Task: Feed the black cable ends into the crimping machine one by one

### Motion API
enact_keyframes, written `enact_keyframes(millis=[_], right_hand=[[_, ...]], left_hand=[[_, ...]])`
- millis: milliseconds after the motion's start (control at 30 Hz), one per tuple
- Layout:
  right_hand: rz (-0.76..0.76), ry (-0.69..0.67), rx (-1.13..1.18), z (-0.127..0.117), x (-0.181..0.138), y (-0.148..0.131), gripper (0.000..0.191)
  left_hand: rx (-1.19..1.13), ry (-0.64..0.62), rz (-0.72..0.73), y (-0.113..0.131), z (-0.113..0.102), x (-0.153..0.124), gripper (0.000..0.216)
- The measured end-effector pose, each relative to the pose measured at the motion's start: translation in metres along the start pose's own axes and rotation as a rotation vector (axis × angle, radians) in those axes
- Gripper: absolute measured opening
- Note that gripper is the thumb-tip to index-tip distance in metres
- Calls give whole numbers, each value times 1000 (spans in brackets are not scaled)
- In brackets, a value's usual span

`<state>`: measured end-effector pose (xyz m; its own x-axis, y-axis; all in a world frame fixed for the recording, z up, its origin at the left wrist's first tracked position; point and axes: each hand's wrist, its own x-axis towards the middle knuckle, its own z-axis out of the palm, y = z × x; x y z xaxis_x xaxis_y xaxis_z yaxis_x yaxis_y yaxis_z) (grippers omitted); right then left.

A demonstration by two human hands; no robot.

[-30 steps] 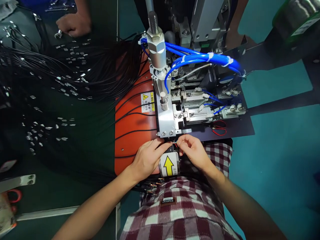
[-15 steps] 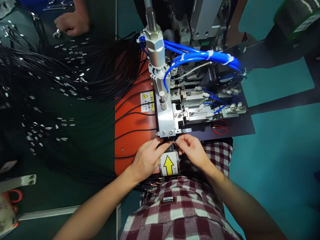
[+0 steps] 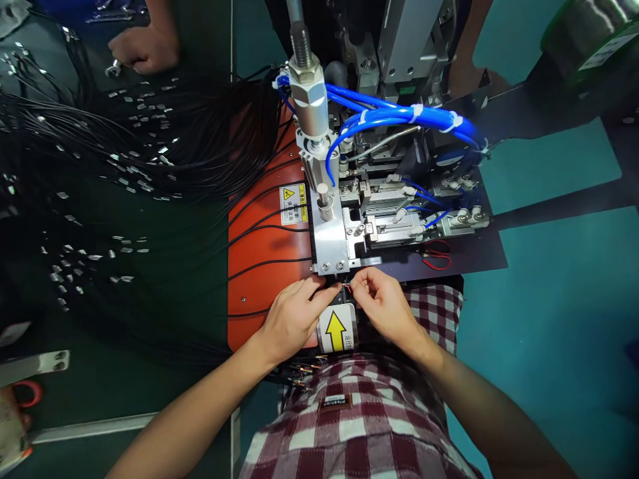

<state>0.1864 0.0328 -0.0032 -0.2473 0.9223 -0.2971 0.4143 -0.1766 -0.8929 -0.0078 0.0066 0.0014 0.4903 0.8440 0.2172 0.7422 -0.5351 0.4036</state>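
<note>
At the near end of the machine, my left hand [image 3: 294,316] is closed, its thumb and fingertips pressed around the end of a black cable [image 3: 249,313] that runs in from the left across the orange cover [image 3: 269,266]. Thin coloured wires [image 3: 348,287], red and white among them, stick out of that end. My right hand [image 3: 383,303] pinches the tips of these wires between thumb and forefinger. Both hands meet just in front of the metal clamp block [image 3: 331,249], above a plate with a yellow arrow [image 3: 336,328]. The fingers partly hide the wires.
Several more black cables [image 3: 264,229] lead into the block. Blue air tubes [image 3: 409,114] arch over it. Red-handled scissors [image 3: 437,255] lie to the right. Bundled cables with shiny ends [image 3: 150,159] cover the left table. Another person's hand [image 3: 144,49] rests at upper left.
My right hand's fingers have curled slightly closer around the wire tips. My left hand keeps its place, and the whole view has shifted a little.
</note>
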Motion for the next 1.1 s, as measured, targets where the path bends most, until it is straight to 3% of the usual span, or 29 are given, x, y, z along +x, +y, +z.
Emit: enact_keyframes(millis=[67, 267, 433, 633, 733, 967, 1100], right_hand=[[-13, 11, -24, -1, 0, -1, 12], [160, -173, 369, 2, 7, 10, 18], [3, -59, 227, 0, -3, 4, 16], [-200, -157, 38, -13, -21, -20, 12], [-283, -150, -37, -12, -26, -24, 9], [-101, -95, 137, 2, -34, -19, 14], [-53, -63, 206, 11, -37, -23, 16]], left_hand=[[-6, 4, -2, 0, 0, 0, 30], [-33, 9, -7, -3, 3, -2, 30], [-169, 8, -35, 2, -3, -4, 33], [-618, -111, -408, 31, -27, 1, 24], [-788, -86, -527, 38, -26, 4, 13], [-1042, 89, -705, 33, -21, 5, 15], [-1102, 73, -736, 33, -22, 4, 15]])
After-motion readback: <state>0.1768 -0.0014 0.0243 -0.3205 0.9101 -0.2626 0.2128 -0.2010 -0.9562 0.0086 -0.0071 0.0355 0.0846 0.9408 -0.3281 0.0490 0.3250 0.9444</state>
